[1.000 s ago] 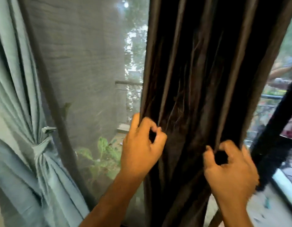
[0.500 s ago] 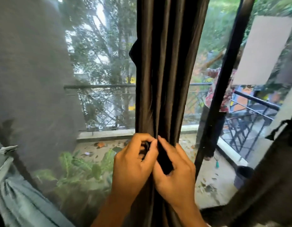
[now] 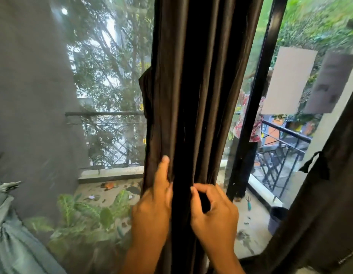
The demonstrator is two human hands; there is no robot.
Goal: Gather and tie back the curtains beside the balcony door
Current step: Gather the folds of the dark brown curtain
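At centre, both hands grasp the dark curtain point(image 3: 193, 95) — left hand point(image 3: 152, 210), right hand point(image 3: 213, 214) — pinching folds.

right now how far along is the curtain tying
Done: the pale blue-grey curtain at far left is cinched with its tie. In hand: the dark brown pleated curtain is bunched into a column, left hand and right hand gripping its folds. Left: no band shows around it, so tying remains.

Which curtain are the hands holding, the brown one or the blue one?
The dark brown curtain in the middle: the left hand and right hand both grip its bunched folds. The pale blue curtain hangs untouched at far left.
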